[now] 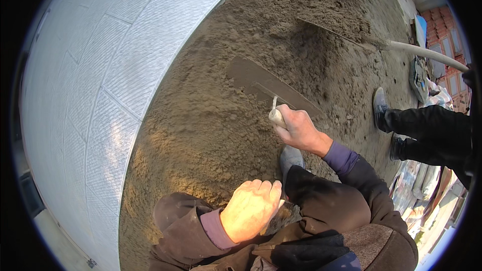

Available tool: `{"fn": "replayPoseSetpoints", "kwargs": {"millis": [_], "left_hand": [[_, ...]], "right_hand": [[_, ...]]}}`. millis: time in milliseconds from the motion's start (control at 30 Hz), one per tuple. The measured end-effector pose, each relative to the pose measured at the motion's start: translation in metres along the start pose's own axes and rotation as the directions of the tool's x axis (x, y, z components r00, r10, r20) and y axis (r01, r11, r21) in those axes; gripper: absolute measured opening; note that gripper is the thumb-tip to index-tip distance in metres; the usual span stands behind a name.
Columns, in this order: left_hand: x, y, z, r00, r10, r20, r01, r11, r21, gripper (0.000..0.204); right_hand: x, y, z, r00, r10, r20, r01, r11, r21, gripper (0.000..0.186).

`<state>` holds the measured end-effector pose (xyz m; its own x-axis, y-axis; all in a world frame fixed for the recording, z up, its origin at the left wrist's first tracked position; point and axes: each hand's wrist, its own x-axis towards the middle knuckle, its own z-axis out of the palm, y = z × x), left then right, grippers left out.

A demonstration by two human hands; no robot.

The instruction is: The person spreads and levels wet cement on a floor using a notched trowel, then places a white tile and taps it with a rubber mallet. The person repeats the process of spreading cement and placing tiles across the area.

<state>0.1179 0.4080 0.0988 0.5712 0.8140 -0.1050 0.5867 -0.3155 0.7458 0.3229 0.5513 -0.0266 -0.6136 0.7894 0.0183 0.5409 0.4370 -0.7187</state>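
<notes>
My right hand (299, 128) is wrapped round the pale rounded handle of a plastering trowel (266, 83). The trowel's long flat blade rests on damp, crumbly sand-mortar (201, 120), and dark grey-brown material coats it. Low in the view, my left hand (252, 208) is closed, its back turned up, above my bent knee. A small pale bit shows by its fingers, and what it holds, if anything, is hidden. My shoe (291, 157) stands on the mortar just below the trowel hand.
Pale ribbed tiles (155, 35) curve along the left. A long-handled tool (427, 53) has its blade in the mortar at upper right. Another person's dark-trousered legs (427, 123) stand at right, near sacks (439, 95) and red bricks (442, 30).
</notes>
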Motion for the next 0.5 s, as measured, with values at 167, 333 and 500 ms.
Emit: {"fn": "replayPoseSetpoints", "kwargs": {"millis": [167, 333, 500], "left_hand": [[-0.002, -0.001, 0.001, 1.0, -0.012, -0.011, 0.013, 0.999, 0.036, 0.038], [-0.003, -0.006, 0.0, 0.999, -0.043, -0.023, 0.044, 0.998, 0.038, 0.038], [-0.005, -0.009, 0.0, 0.994, -0.086, -0.07, 0.086, 0.996, 0.001, 0.039]], "right_hand": [[0.077, 0.039, -0.052, 0.956, -0.168, -0.241, 0.091, 0.949, -0.3, 0.022], [0.155, 0.095, -0.067, 0.951, -0.126, -0.282, -0.023, 0.881, -0.473, 0.035], [0.2, 0.125, -0.066, 0.963, -0.014, -0.269, -0.153, 0.792, -0.591, 0.05]]}}
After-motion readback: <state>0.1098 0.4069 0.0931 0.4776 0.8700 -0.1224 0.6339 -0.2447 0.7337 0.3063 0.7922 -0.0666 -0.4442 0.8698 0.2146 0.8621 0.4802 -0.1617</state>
